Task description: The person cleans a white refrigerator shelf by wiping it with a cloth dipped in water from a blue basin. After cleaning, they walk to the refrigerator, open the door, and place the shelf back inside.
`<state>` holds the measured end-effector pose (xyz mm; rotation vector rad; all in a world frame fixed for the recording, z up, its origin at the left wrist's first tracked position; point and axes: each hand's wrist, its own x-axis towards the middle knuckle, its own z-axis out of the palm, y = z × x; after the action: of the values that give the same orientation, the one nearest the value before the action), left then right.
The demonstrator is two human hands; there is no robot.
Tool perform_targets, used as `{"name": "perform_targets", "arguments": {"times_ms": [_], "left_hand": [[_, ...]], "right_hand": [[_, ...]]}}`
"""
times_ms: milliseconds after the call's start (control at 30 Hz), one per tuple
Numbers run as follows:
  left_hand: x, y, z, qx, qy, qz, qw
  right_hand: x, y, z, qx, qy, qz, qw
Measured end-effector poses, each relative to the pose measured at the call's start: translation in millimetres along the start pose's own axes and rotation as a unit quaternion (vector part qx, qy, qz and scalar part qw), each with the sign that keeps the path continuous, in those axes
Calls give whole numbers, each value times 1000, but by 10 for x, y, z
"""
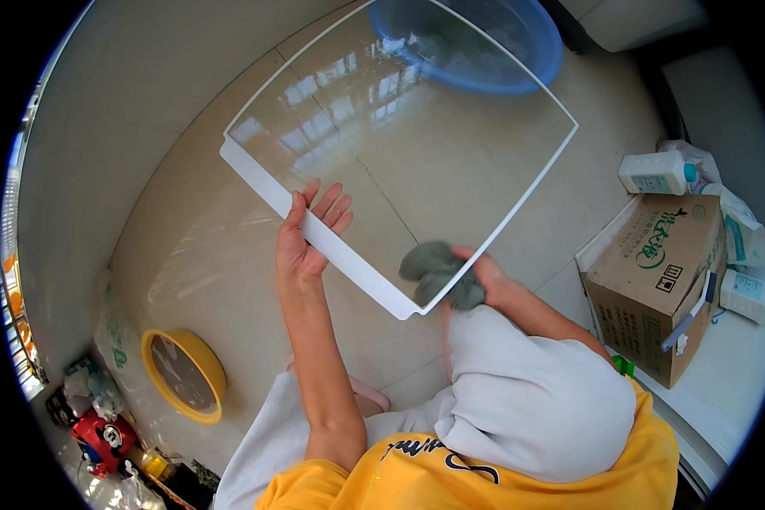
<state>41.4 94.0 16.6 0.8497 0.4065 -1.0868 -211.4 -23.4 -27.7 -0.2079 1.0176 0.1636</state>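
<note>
A clear glass refrigerator shelf with white trim point(360, 274) is held tilted over the tiled floor. My left hand point(311, 228) grips its wide white edge strip, thumb on the near side and fingers seen through the pane. At the shelf's lower right corner, my right hand point(484, 274) holds a grey-green cloth point(438, 271), partly seen through the glass. The cloth looks slightly blurred. Window reflections show on the upper left part of the pane.
A blue basin point(551, 44) stands beyond the shelf, partly behind it. At left is a yellow basin point(220, 382) with cloudy liquid. A cardboard box point(656, 255) stands at right beside white bottles point(653, 173). Bags and a red item point(105, 440) lie lower left.
</note>
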Motion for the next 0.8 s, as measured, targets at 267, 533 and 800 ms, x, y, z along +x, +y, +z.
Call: {"name": "perform_targets", "arguments": {"times_ms": [267,533,800], "left_hand": [[-188,-126,30,-4,-30,-26,999],[-178,-207,-6,11,10,-21,1000],[-178,-259,51,-16,-13,-21,1000]], "right_hand": [[358,-1426,334,169,-253,-302,903],[676,-620,693,-10,-310,-62,949],[238,-555,57,-261,-250,-128,924]]}}
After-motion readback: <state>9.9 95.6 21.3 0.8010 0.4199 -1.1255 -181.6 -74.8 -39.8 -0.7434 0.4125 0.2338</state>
